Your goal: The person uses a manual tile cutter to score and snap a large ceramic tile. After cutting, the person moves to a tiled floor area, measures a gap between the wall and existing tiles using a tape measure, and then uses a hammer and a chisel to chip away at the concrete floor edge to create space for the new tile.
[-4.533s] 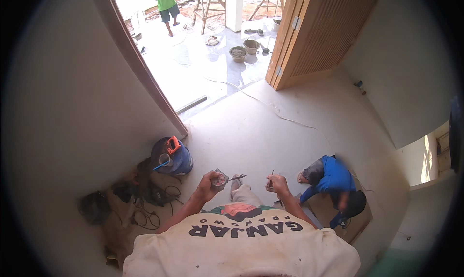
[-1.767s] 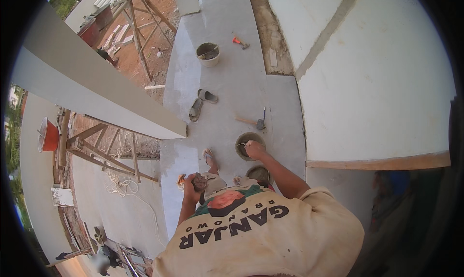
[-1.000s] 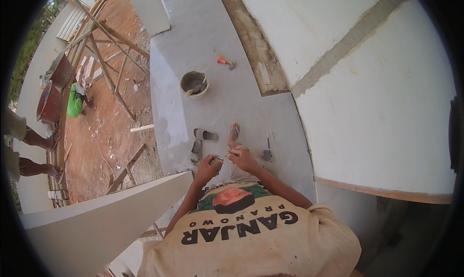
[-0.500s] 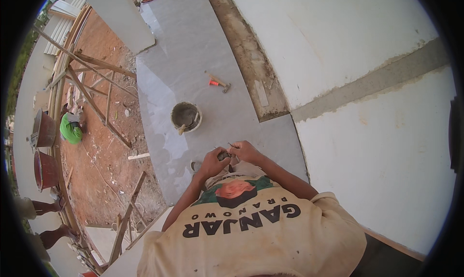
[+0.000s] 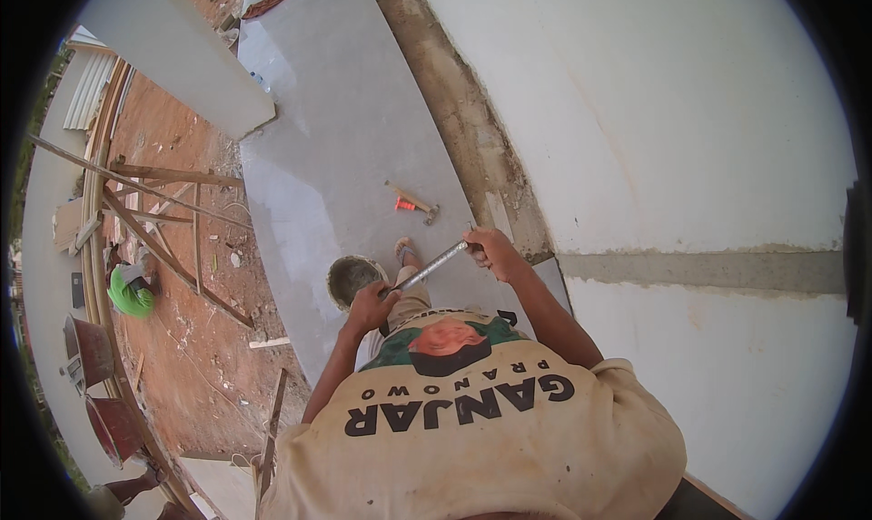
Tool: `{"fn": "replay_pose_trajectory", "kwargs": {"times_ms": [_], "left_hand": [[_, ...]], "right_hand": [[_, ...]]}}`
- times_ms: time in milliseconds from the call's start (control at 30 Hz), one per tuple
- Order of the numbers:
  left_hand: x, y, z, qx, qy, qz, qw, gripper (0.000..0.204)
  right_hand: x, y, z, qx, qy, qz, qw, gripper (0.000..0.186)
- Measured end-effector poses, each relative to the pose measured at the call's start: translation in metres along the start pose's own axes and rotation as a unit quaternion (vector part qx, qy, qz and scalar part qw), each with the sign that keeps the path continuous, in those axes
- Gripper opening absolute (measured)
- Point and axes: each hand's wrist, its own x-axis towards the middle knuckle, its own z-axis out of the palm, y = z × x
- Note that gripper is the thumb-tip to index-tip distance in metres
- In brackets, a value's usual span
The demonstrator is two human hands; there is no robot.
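Note:
A metal tape measure's blade (image 5: 431, 267) is pulled out diagonally in front of me. My left hand (image 5: 369, 304) is closed on its case, largely hidden by the fingers, and my right hand (image 5: 490, 251) grips the blade's far end. Behind my left hand sits a pale bucket (image 5: 352, 264) of grey mortar. My sandaled foot (image 5: 406, 251) shows below the blade, and a hammer (image 5: 416, 204) with a bright orange object (image 5: 402, 204) beside it lies farther along the grey floor (image 5: 322, 148).
A white wall (image 5: 690, 129) with a grey band runs along my right, bordered by a rough strip (image 5: 463, 93). At left are a white column (image 5: 177, 61), crossed wooden poles (image 5: 182, 264), red tubs (image 5: 91, 352), a crouching person in green (image 5: 132, 293) and another person's leg (image 5: 136, 488).
I have moved out of the doorway and along the walkway toward the hammer. My hands, together half a second ago, have pulled apart, drawing out the tape blade.

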Motion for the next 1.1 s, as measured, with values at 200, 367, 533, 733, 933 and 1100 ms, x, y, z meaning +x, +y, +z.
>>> {"fn": "replay_pose_trajectory", "kwargs": {"times_ms": [200, 367, 533, 733, 933, 1100], "left_hand": [[0.123, 0.012, -0.1, 0.014, -0.017, -0.024, 0.999, 0.035], [0.203, 0.021, -0.161, 0.046, -0.033, -0.024, 0.998, 0.035], [0.28, 0.014, -0.191, 0.069, -0.046, -0.028, 0.996, 0.035], [0.392, 0.028, -0.216, 0.066, -0.049, -0.065, 0.995, 0.036], [0.522, 0.063, -0.263, 0.103, -0.032, -0.109, 0.988, 0.036], [0.606, 0.075, -0.323, 0.127, 0.018, -0.072, 0.989, 0.033]], "right_hand": [[0.086, -0.11, -0.001, 0.035, 0.033, -0.024, 0.999, 0.023], [0.133, -0.177, -0.011, 0.134, 0.085, -0.048, 0.986, 0.022], [0.2, -0.227, -0.055, 0.194, 0.125, -0.047, 0.972, 0.021], [0.319, -0.279, -0.093, 0.209, 0.16, -0.034, 0.964, 0.02], [0.439, -0.37, -0.106, 0.274, 0.116, -0.018, 0.955, 0.021], [0.511, -0.46, -0.097, 0.239, 0.117, -0.033, 0.963, 0.018]]}}
